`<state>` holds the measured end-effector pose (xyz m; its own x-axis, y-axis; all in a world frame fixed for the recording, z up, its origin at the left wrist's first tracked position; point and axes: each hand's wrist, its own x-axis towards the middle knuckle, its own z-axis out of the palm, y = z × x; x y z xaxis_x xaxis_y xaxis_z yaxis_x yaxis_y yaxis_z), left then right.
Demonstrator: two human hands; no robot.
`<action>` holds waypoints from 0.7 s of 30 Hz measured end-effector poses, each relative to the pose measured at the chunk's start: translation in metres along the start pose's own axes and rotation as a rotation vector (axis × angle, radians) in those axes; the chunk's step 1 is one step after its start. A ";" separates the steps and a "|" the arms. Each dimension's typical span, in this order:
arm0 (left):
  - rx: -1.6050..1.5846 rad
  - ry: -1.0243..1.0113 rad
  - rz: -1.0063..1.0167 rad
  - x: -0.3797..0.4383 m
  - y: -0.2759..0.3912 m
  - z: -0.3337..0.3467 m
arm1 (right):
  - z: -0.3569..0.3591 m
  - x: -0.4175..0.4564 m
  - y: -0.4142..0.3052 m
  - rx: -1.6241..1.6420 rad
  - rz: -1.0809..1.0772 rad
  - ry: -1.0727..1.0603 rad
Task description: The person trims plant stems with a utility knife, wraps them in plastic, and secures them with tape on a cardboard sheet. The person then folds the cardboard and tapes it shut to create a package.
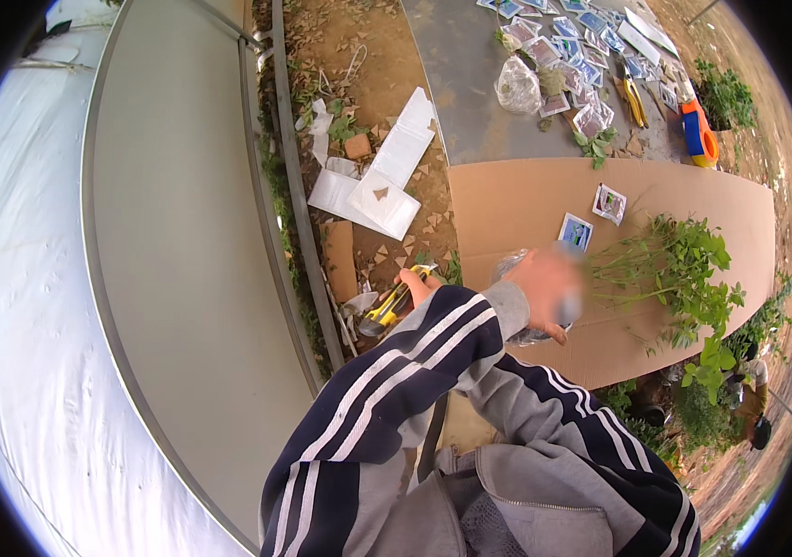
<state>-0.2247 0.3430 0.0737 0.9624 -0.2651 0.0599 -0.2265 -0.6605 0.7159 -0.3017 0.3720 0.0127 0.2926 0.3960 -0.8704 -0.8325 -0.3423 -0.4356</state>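
Observation:
My left arm crosses over my right arm. My left hand (pixel 542 285), partly blurred, grips a bundle wrapped in clear plastic (pixel 524 339) at the base of leafy green plants (pixel 695 271). The hand covers most of the bundle, so its contents are hidden. Long thin stems fan out from it across a cardboard sheet (pixel 646 362). Beyond the cardboard's left edge, my right hand (pixel 415 287) holds a yellow-and-black utility knife (pixel 390 306) with its blade end pointing away from me. A blue-and-white packet (pixel 575 232) lies just past my left hand, and a dark red-and-white packet (pixel 609 204) lies farther off.
On the grey tabletop (pixel 465 97) are many scattered packets (pixel 580 59), a crumpled clear plastic bag (pixel 519 85), yellow-handled pruning shears (pixel 634 104) and a tape dispenser (pixel 698 136). White foam sheeting (pixel 396 160) lies on leaf-strewn ground. A pale panel (pixel 173 209) runs along the left.

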 end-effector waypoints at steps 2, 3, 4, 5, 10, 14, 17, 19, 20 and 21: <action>0.014 0.039 0.018 -0.004 -0.005 0.006 | -0.015 -0.010 0.021 -0.367 -0.033 0.197; 0.017 0.054 0.032 -0.004 -0.002 0.006 | -0.022 -0.015 0.028 -0.439 -0.069 0.218; 0.026 0.044 0.034 -0.003 -0.001 0.005 | -0.026 -0.018 0.035 -0.478 -0.090 0.202; 0.035 0.034 0.034 -0.003 -0.001 0.004 | -0.029 -0.018 0.040 -0.513 -0.105 0.172; 0.055 0.014 0.043 0.000 0.004 0.001 | -0.043 -0.019 0.050 -0.714 -0.130 -0.027; 0.118 -0.268 -0.018 0.011 0.012 -0.014 | -0.071 -0.048 0.062 -0.954 -0.106 -0.307; 0.036 0.057 0.057 -0.014 -0.006 -0.005 | -0.102 -0.099 0.046 -1.049 -0.084 -0.773; -0.301 0.312 -0.113 -0.040 -0.004 -0.052 | -0.138 -0.133 -0.022 -0.976 -0.051 -1.006; -0.440 0.533 -0.252 -0.062 -0.007 -0.063 | -0.150 -0.155 -0.066 -0.944 -0.028 -1.012; -0.576 0.779 -0.491 -0.102 -0.024 -0.049 | -0.159 -0.172 -0.109 -0.919 -0.005 -1.028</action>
<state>-0.3098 0.4200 0.0850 0.8057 0.5908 -0.0428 0.1187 -0.0903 0.9888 -0.1867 0.2062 0.1733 -0.5159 0.7068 -0.4841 -0.1075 -0.6141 -0.7819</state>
